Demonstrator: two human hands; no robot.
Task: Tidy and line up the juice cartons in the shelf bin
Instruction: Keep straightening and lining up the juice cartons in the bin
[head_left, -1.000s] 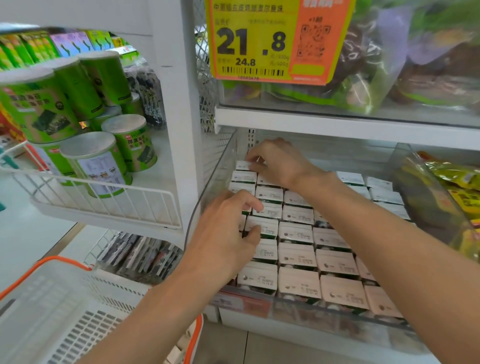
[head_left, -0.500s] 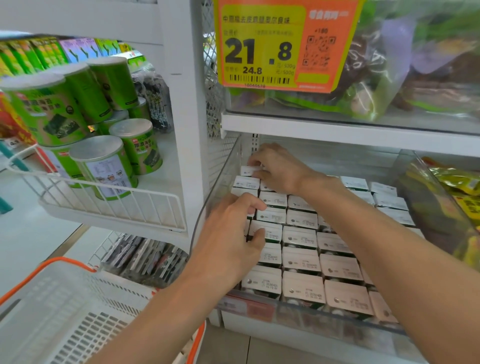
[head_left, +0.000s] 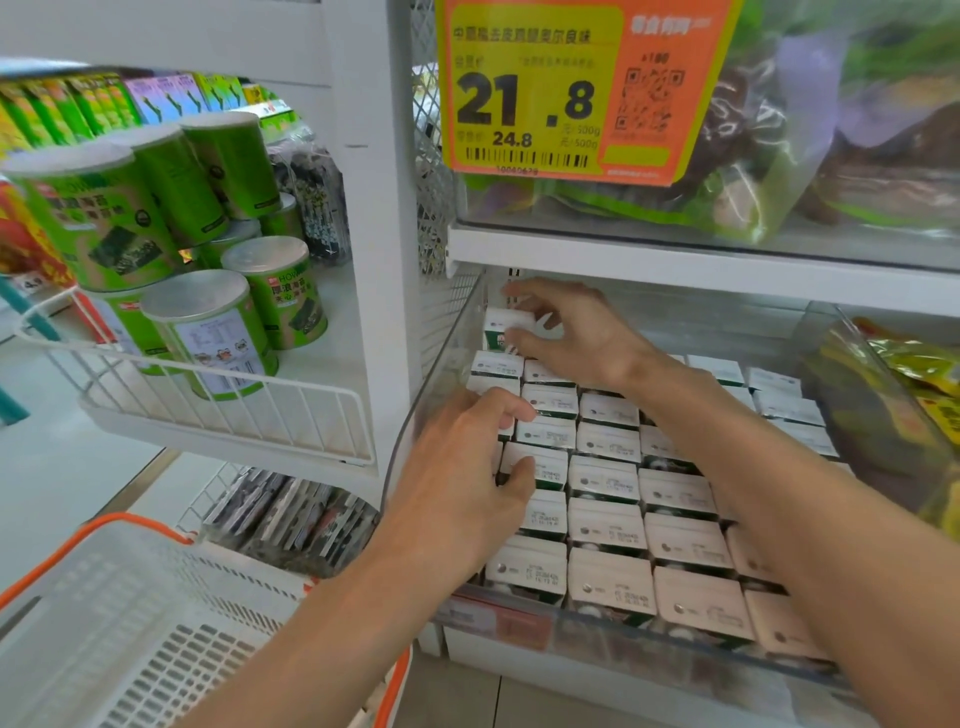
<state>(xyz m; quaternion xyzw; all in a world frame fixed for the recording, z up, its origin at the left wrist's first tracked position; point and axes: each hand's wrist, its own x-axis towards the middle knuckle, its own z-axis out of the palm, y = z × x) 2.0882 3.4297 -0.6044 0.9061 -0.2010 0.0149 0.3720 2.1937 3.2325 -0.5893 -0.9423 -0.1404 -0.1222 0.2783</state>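
Several small white and green juice cartons stand in rows inside a clear plastic shelf bin. At the bin's back left corner my right hand pinches one carton that sits higher than its neighbours. My left hand lies over the left column, its fingers and thumb curled round a carton there. The cartons under both hands and under my right forearm are hidden.
A white wire shelf with green cans is to the left. A white basket with orange rim sits below left. Bagged snacks fill the bin on the right. A yellow price tag hangs above.
My right hand has raised the back left carton above the row. My left hand has stayed on the left column of cartons.
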